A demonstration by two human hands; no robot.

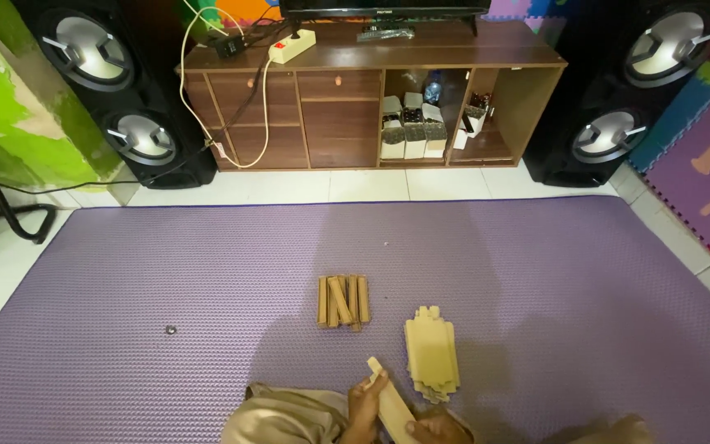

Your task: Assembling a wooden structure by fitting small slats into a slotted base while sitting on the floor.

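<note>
- While both hands sit at the near edge of the purple textured foam mat (166, 263), they share one flat, pale tan cardboard strip (389, 399), which is tilted, its far end pointing up and to the left.
- Left hand (365, 404): fingers curled round the strip's upper left edge, thumb side toward the mat; closed on it, not spread.
- Right hand (437, 427): at the strip's lower end, partly cut off by the frame edge; it appears to pinch the strip, though the fingertips are hidden.
- Handling judgement: strip looks light, thin and fairly stiff, likely to crease if bent; best held by the long edges, near each end.
- Stack of notched flat tan cardboard pieces (432, 355) lies on the mat just beside the right hand.
- Bundle of short brown wooden-looking sticks (343, 301) lies farther out, toward mat centre.
- Beige sleeve (285, 415) covers the left forearm, bent inward.
</note>
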